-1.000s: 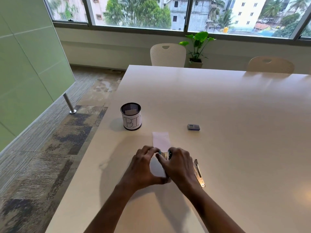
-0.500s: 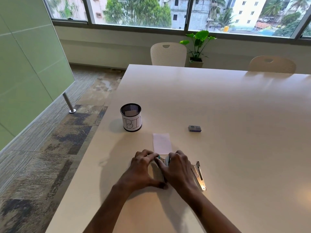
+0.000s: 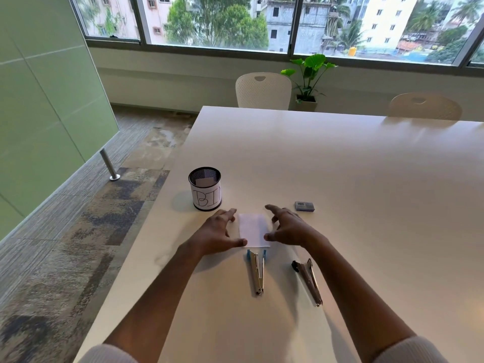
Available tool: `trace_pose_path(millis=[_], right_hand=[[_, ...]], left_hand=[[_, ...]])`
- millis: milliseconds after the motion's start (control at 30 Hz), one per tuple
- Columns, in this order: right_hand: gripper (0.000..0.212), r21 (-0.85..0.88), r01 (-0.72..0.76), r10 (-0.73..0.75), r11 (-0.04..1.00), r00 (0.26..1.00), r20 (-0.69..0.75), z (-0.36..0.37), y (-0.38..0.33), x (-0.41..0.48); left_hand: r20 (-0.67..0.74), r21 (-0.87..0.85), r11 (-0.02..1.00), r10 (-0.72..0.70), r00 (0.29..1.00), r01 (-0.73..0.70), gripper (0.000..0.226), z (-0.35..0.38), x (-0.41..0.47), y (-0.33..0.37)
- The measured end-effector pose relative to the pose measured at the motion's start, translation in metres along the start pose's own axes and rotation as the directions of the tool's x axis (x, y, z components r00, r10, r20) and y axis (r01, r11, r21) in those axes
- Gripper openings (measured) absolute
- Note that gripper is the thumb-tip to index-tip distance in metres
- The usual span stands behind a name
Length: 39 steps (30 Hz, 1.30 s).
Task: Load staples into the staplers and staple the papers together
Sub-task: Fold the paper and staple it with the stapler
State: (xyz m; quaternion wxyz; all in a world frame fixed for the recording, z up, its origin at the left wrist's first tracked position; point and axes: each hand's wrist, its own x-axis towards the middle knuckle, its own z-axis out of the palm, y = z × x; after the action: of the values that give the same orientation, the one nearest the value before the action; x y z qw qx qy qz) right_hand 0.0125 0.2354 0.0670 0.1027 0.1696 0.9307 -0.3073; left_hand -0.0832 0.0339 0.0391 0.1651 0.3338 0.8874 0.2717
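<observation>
Two staplers lie nearest on the table (image 3: 366,179), well apart from each other. The blue stapler (image 3: 256,271) has its head at the near edge of the one paper slip (image 3: 252,230). The black stapler (image 3: 307,281) is angled to its right. Two hands flank the slip, the left hand (image 3: 218,231) and the right hand (image 3: 288,226). Each grip is spread wide with nothing in it, thumbs by the slip's near corners. Beyond are one small staple box (image 3: 304,206) and one mesh cup (image 3: 205,188) marked "BIN", paper inside. Farthest are two chairs (image 3: 263,90) and one potted plant (image 3: 309,77).
</observation>
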Motion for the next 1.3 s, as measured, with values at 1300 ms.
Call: trace_pose_path(millis=[1300], right_hand=[[0.056, 0.512, 0.185, -0.064, 0.839, 0.967, -0.246, 0.013, 0.018, -0.011]], left_hand=[[-0.196, -0.539, 0.842, -0.162, 0.967, 0.031, 0.061, 0.01, -0.002, 0.018]])
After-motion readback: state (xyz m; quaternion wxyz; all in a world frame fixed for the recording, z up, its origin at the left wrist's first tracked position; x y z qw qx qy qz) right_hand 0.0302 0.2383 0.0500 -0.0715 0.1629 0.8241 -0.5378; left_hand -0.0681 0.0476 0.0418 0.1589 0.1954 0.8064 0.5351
